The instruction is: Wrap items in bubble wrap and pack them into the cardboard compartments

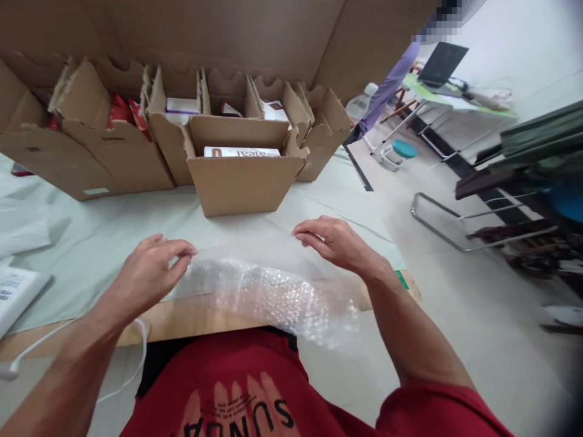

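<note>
A clear sheet of bubble wrap (277, 297) stretches between my hands, its near part hanging over the table's front edge. Thumb and fingers of my left hand (157, 267) pinch its left upper corner. On the other side, my right hand (334, 243) is closed in a pinch at the sheet's upper right; the film is so transparent there that its edge is faint. Just beyond my hands stands a small open cardboard box (243, 185) with a white printed packet (241, 152) inside.
Behind the small box, several open cardboard bins (122, 158) hold packets, with a tall cardboard panel (204, 36) at their back. A white device (20, 291) and a white cable (144, 346) lie at left. At right are a folding table (455, 100), a stool (403, 149) and a metal-framed chair (437, 227).
</note>
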Tool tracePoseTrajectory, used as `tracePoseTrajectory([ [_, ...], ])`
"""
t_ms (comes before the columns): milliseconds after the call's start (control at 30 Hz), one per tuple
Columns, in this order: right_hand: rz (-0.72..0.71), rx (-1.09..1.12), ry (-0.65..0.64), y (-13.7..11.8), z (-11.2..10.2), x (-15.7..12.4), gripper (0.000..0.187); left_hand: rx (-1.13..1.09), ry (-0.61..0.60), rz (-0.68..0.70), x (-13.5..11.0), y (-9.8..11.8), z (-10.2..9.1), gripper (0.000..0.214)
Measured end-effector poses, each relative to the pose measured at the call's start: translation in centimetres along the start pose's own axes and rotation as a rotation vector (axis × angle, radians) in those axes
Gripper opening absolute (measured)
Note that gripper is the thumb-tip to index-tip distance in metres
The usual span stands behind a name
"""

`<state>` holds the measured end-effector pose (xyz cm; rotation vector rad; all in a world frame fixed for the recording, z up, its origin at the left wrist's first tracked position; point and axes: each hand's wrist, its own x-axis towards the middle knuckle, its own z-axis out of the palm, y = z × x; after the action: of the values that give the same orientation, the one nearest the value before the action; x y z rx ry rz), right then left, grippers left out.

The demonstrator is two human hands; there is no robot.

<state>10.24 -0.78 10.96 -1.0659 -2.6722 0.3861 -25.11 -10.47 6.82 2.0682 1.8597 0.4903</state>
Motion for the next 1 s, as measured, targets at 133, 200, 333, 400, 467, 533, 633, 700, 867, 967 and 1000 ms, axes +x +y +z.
tracePoseTrajectory([
  [133,-0.003,-0.2,-0.152,1.4,0.7,2.6,0.022,-0.1,-0.144,-0.169,0.7,-1.3,-1.2,0.042],
  [200,0.022,-0.28,-0.133,1.7,1.6,3.4,0.029,-0.069,-0.136,-0.214,1.4,-2.3,-0.7,0.046],
  [333,0.036,-0.259,0.04,2.1,3.6,1.7,0.033,0.063,-0.059,-0.286,2.1,-3.6,0.6,0.049],
  [400,0.09,-0.209,0.118,1.8,4.6,0.0,0.032,0.166,0.137,-0.273,1.6,-3.0,1.3,0.057],
  [467,0.154,-0.173,0.161,0.6,6.1,-1.3,0.036,0.25,0.349,-0.192,0.7,-1.3,2.5,0.068],
  [533,0.163,-0.147,0.153,-1.4,8.1,-1.5,0.047,0.277,0.426,-0.064,-0.4,1.0,4.7,0.07],
  [633,0.086,-0.122,0.049,-4.4,11.5,-0.3,0.061,0.28,0.256,0.141,-1.8,3.9,8.8,0.06],
  [700,0.069,-0.118,-0.029,-5.4,13.2,0.5,0.066,0.317,0.121,0.164,-2.4,4.2,10.9,0.059],
  [867,0.286,-0.189,-0.073,-2.3,13.8,-1.5,0.065,0.433,0.002,0.023,-3.3,0.3,10.6,0.062],
  [967,0.459,-0.286,-0.002,0.6,13.0,-5.1,0.061,0.458,0.025,-0.056,-4.3,-2.0,9.0,0.065],
  [1000,0.499,-0.317,0.03,1.3,12.7,-6.2,0.06,0.462,0.038,-0.08,-4.7,-2.4,8.6,0.066],
])
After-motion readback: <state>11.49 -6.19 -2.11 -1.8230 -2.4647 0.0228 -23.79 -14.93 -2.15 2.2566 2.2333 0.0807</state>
